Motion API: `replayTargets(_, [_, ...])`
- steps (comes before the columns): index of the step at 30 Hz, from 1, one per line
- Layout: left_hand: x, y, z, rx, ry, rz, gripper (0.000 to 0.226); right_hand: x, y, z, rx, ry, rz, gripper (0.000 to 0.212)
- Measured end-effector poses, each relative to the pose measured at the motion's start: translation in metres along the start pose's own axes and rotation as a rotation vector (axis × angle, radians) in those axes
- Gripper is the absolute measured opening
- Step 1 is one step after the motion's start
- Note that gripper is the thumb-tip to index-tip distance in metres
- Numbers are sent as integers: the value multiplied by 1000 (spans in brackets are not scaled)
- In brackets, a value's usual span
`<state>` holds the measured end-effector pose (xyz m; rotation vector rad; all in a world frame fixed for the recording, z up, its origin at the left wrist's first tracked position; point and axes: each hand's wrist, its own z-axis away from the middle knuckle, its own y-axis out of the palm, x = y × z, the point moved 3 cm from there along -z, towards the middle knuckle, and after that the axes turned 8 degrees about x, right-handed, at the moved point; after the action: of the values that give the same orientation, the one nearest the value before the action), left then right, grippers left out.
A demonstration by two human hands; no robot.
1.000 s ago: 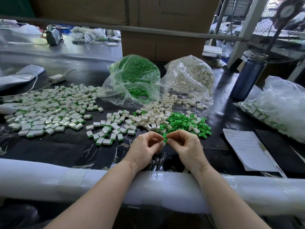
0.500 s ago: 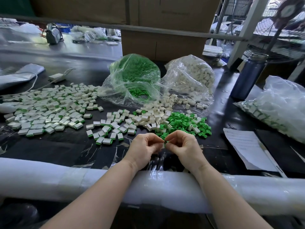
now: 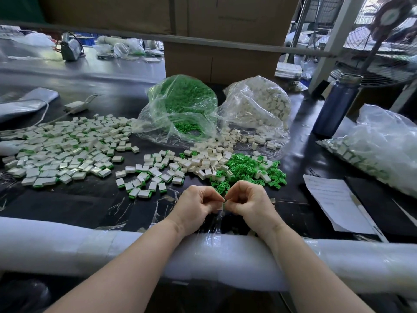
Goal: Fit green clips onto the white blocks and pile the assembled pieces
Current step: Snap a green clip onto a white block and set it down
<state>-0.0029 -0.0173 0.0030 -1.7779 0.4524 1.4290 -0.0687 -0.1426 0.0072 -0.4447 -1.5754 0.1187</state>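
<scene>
No brand or label reads from here; the paper sheet [image 3: 334, 201] at the near right carries print too small for me to make out. My left hand [image 3: 196, 205] and right hand [image 3: 247, 203] are knuckle to knuckle just past the white padded rail [image 3: 90, 245], fingers curled in, both pinching one small piece [image 3: 223, 201] between the fingertips. It's mostly hidden, so I can't tell block from clip. Both forearms lie across the rail. Just beyond the hands, loose green clips [image 3: 246, 167] are mixed with white blocks [image 3: 209, 158] on the dark counter [image 3: 67, 204]. The assembled pieces [image 3: 65, 150] spread wide at the left, a smaller scatter nearer the middle. Far behind, a bag of green clips [image 3: 180, 102] sits beside a bag of white blocks [image 3: 259, 105]. A blue bottle [image 3: 336, 107] stands at the far right.
</scene>
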Motion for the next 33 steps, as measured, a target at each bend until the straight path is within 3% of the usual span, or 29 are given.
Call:
replayTargets(23, [-2, 3, 1, 91, 32, -93, 21, -7, -2, -1, 50, 2, -45, 32])
replayTargets(30, [2, -1, 0, -35, 33, -86, 8, -7, -2, -3, -29, -2, -112, 22])
replayTargets(33, [3, 0, -1, -25, 32, -106, 17, -8, -2, -3, -38, 16, -164, 15])
